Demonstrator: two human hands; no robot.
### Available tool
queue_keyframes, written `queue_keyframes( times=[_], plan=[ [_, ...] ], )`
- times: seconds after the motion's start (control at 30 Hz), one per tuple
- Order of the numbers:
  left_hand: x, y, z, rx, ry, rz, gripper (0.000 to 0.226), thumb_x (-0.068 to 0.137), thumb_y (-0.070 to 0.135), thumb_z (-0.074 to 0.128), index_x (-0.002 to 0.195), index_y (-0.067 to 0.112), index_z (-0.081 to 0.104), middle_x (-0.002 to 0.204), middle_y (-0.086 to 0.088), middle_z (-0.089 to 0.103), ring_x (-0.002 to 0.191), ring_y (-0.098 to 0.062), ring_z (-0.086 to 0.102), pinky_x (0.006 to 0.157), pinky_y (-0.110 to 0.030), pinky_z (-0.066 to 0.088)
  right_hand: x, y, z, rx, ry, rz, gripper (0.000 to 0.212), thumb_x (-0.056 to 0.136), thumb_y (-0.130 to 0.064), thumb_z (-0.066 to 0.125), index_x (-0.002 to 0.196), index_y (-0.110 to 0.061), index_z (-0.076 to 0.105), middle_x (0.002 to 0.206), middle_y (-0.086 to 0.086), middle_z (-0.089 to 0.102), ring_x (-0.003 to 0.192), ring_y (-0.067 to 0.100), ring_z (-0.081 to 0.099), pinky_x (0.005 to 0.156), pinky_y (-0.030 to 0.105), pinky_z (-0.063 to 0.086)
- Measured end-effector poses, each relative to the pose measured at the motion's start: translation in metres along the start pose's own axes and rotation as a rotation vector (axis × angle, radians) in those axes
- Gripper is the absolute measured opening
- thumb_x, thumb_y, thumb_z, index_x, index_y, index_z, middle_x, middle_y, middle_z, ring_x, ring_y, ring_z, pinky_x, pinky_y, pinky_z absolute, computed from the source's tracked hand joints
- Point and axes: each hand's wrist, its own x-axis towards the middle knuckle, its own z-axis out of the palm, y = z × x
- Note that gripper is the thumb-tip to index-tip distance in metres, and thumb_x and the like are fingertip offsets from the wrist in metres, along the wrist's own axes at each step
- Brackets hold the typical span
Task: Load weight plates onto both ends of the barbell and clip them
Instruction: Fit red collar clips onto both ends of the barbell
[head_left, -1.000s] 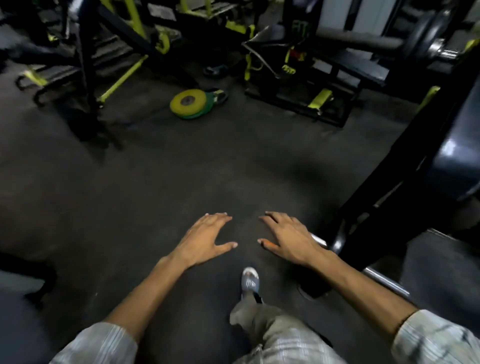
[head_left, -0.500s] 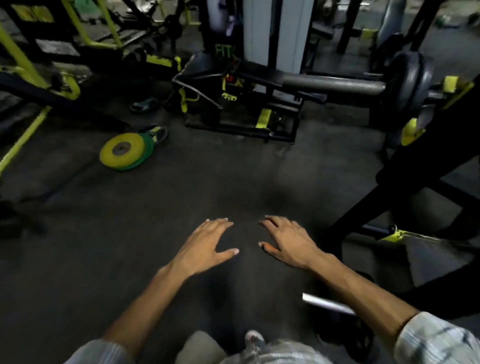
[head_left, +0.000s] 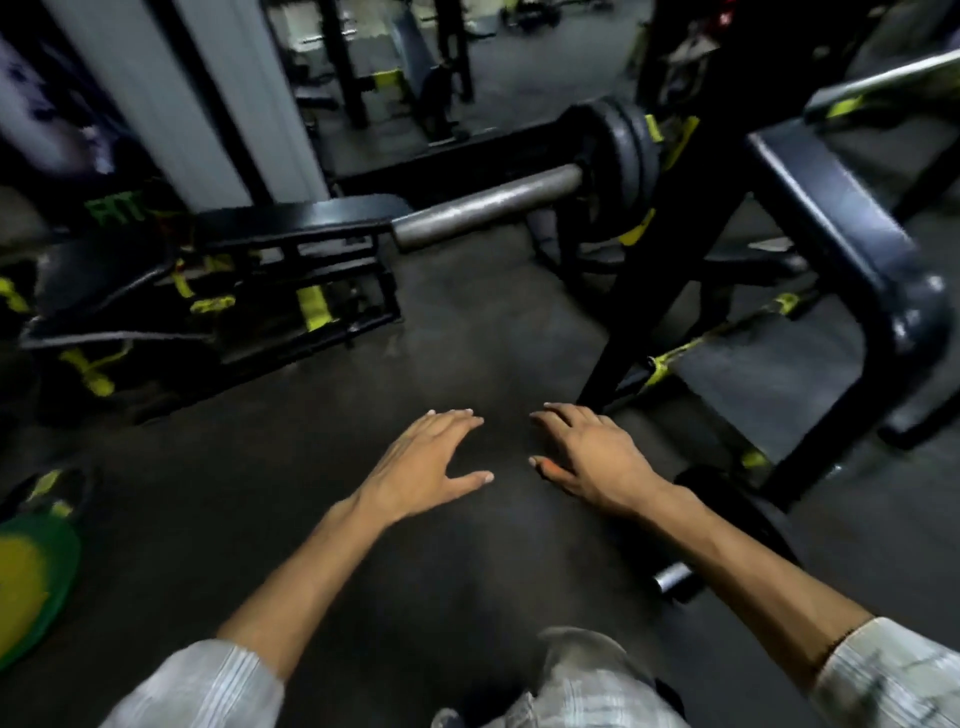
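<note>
Both hands are free: your left grip (head_left: 431, 457) and right grip (head_left: 587, 457) hover side by side over the floor (head_left: 467, 338), fingers spread flat, holding nothing. The barbell sleeve (head_left: 488, 205) projects ahead, with dark plates (head_left: 618, 156) seated at its inner end. You appear to be between loads. Next, fetch a plate, such as the yellow-green plate (head_left: 31, 582) on the floor at far left, and align its bore with the sleeve.

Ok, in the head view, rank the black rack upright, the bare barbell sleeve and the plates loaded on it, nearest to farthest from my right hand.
1. The black rack upright: its foot sits just beyond the right hand.
2. The bare barbell sleeve: ahead, centre.
3. The loaded plates: farther back, partly behind the upright.
</note>
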Motion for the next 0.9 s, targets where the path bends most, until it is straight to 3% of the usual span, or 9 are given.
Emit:
queue_keyframes(
  times=[0.27,0.43,0.7,0.9],
  plan=[
    [0.131,0.012,-0.052,-0.024,0.053,0.336,0.08,0.088,0.067,0.06,0.152,0.024,0.042,0.16,0.004,0.041,0.148,-0.01,0.036,0.128,-0.03,0.015,0.009,0.034,-0.056,-0.027,0.16,0.283,0.069,0.1,-0.063,0.047,0.157,-0.026,0.036,0.163,0.0,0.039,0.147,0.024,0.042,0.115,0.04,0.041],
    [0.206,0.03,-0.102,-0.022,0.125,0.476,0.081,0.086,0.069,0.056,0.151,0.022,0.044,0.158,0.002,0.045,0.147,-0.012,0.039,0.127,-0.037,0.021,0.033,0.056,-0.115,-0.068,0.278,0.343,0.068,0.099,-0.062,0.05,0.156,-0.027,0.039,0.161,0.0,0.042,0.141,0.025,0.049,0.105,0.042,0.049],
    [0.319,0.055,-0.2,-0.018,0.265,0.696,0.075,0.086,0.052,0.074,0.146,0.012,0.052,0.15,-0.006,0.054,0.142,-0.021,0.047,0.121,-0.044,0.033,0.083,0.079,-0.233,-0.189,0.489,0.424,0.065,0.098,-0.06,0.054,0.153,-0.027,0.042,0.157,-0.001,0.048,0.136,0.028,0.054,0.101,0.044,0.051],
    [0.401,0.063,-0.271,-0.12,0.275,0.814,0.067,0.087,0.041,0.078,0.142,0.008,0.055,0.146,-0.009,0.057,0.137,-0.02,0.052,0.116,-0.023,0.033,0.131,0.081,-0.317,-0.307,0.666,0.543,0.063,0.098,-0.056,0.056,0.152,-0.028,0.041,0.156,-0.002,0.046,0.125,0.031,0.063,0.089,0.046,0.057]
  ],
)
